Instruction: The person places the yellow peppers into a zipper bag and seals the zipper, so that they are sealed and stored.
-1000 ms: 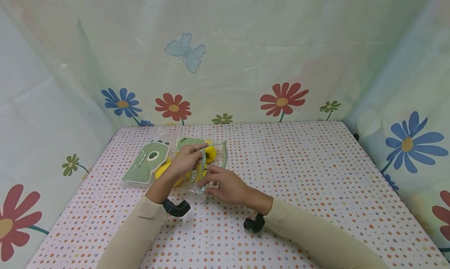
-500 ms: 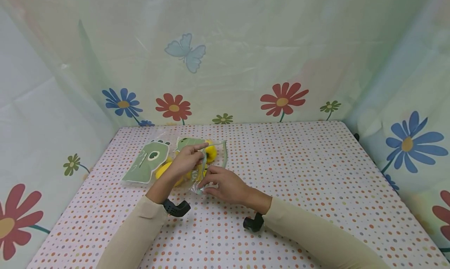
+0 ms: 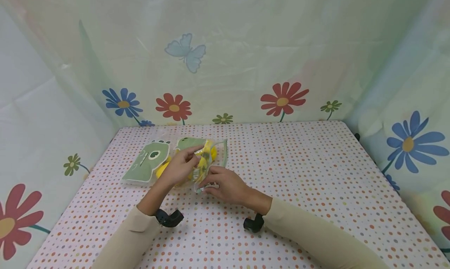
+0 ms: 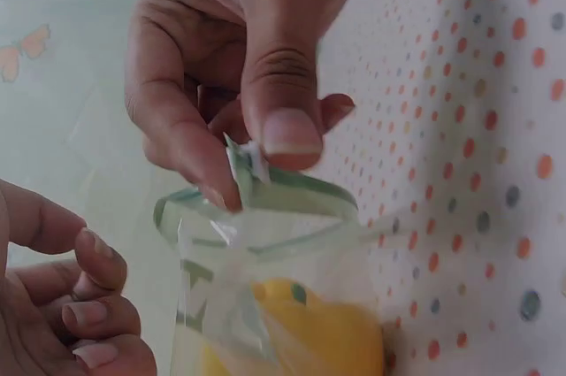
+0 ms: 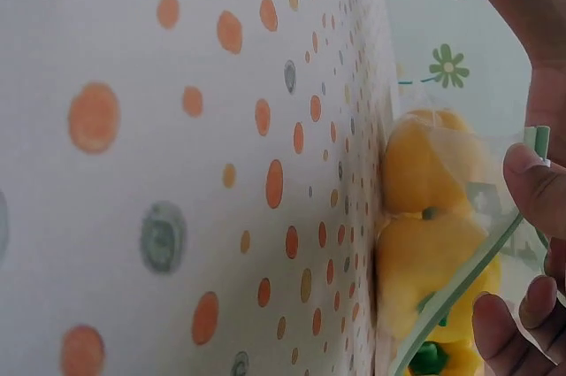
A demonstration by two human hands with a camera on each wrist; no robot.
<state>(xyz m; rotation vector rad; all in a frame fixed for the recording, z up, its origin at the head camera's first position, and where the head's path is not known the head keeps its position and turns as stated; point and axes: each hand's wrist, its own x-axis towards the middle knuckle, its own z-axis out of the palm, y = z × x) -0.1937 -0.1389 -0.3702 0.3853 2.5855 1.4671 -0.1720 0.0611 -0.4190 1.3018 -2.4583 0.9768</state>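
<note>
A clear zip bag [image 4: 212,270] with a green closure strip [image 4: 305,199] holds yellow bell peppers [image 5: 429,261]. My right hand [image 3: 226,183] pinches one end of the strip between thumb and index finger, at the bag's near corner. Above the bag, my left hand [image 3: 183,164] has loosely bent fingers; in the left wrist view its fingertips [image 4: 93,314] are apart from the strip and nothing shows between them. A green one-eyed print [image 3: 147,161] lies left of the hands. Whether it belongs to this bag or a second one, I cannot tell.
A white cloth with coloured dots covers the table [image 3: 299,175]. A curtain [image 3: 228,58] printed with flowers and a butterfly closes in the back and sides. A black camera [image 3: 169,217] sits on the left wrist and another black camera [image 3: 254,223] on the right.
My left hand has drawn back slightly toward the left and its straight index finger has come off the strip. The bag's mouth has shifted and catches more light. My right hand stays nearly still.
</note>
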